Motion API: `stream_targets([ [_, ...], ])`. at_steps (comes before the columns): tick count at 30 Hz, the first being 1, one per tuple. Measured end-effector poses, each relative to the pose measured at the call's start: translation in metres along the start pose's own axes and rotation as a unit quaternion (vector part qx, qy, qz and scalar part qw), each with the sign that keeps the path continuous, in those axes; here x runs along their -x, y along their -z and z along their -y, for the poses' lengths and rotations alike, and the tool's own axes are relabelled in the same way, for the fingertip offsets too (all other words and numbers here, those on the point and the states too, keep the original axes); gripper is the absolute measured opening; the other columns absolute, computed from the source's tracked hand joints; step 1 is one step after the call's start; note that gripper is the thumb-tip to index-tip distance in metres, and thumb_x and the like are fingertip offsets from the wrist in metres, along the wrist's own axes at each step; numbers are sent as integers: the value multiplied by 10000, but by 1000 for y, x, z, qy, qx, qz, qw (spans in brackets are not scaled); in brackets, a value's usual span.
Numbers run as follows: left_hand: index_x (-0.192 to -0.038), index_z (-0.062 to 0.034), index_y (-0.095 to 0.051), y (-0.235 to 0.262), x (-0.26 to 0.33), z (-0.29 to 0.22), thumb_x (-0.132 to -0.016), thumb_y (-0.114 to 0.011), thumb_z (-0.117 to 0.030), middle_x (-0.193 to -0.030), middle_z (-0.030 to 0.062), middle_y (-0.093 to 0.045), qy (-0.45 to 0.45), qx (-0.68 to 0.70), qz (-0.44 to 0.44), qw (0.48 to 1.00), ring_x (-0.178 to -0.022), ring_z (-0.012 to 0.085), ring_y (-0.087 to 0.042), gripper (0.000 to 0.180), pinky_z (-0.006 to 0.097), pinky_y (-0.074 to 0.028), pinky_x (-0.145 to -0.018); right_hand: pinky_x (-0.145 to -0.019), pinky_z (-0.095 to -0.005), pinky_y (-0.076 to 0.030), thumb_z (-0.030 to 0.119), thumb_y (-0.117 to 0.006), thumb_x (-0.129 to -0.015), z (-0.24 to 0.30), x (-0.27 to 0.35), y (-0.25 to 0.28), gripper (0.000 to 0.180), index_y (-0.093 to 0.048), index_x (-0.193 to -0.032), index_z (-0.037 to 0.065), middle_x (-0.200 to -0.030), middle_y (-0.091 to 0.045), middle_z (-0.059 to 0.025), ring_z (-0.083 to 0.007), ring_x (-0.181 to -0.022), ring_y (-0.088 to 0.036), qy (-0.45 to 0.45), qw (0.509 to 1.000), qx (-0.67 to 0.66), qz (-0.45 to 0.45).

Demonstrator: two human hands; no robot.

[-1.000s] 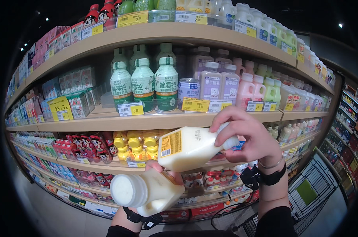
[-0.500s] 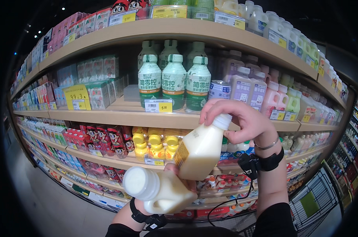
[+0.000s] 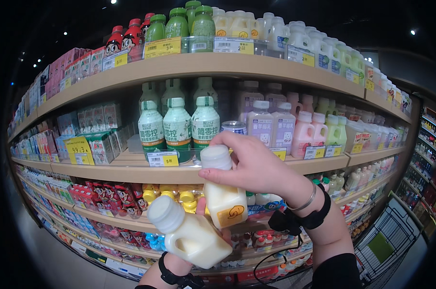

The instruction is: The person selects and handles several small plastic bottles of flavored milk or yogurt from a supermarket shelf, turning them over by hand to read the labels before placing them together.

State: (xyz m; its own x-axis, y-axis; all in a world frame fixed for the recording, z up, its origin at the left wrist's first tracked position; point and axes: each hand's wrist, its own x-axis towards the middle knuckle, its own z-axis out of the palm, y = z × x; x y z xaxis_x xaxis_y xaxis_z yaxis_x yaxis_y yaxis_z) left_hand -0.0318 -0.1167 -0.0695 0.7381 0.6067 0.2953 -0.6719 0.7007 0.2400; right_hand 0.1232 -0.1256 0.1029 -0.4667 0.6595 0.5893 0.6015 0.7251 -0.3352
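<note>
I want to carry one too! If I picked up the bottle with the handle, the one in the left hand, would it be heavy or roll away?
The bottle is probably heavy for its size, since pale liquid seems to fill its body. Its squarish corners suggest it wouldn't roll far. The loop handle should make it less slippery to hold.

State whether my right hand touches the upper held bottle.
Touching: in the head view, the right hand grips the upper held bottle, thumb laid across it below the cap.
</note>
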Motion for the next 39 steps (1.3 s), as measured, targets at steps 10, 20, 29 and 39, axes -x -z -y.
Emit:
stream_targets([
  [10, -1303, -119, -228, -23, -38, -14, -693, -636, -432, -1042, 233, -500, 136, 105, 21, 985, -918, 328, -522, 799, 424, -421, -800, -601, -321, -463, 271, -707, -673, -4, 9, 56, 591, -377, -1112, 53, -885, -573, -148, -255, -696, -593, 63, 993, 9, 100],
  [20, -1306, -159, -247, -107, -95, -76, -532, -798, -135, -1268, 167, -346, -265, -563, 277, 732, -1082, 323, -446, 950, 435, -401, -885, -500, -253, -503, 206, -708, -682, 1, -37, 177, 530, -444, -1111, 43, -861, -578, -128, -181, -696, -605, 111, 967, -7, -230],
  [29, -1042, -17, -433, -197, -150, -134, -534, -747, -118, -939, 86, -538, -506, -729, 165, 430, -856, 173, -549, 606, 294, -454, -737, -598, -267, -547, 195, -692, -704, -24, -185, 262, 499, -442, -1108, 44, -1023, -537, -148, -243, -829, -603, 5, 933, 261, -247],
  [39, -996, -13, -458, -221, -169, -146, -491, -725, -168, -900, 84, -548, -505, -749, 190, 385, -803, 181, -558, 591, 277, -451, -702, -611, -262, -543, 165, -667, -731, -45, -254, 273, 473, -438, -1122, 30, -979, -553, -136, -226, -817, -604, -189, 933, 297, -77],
])
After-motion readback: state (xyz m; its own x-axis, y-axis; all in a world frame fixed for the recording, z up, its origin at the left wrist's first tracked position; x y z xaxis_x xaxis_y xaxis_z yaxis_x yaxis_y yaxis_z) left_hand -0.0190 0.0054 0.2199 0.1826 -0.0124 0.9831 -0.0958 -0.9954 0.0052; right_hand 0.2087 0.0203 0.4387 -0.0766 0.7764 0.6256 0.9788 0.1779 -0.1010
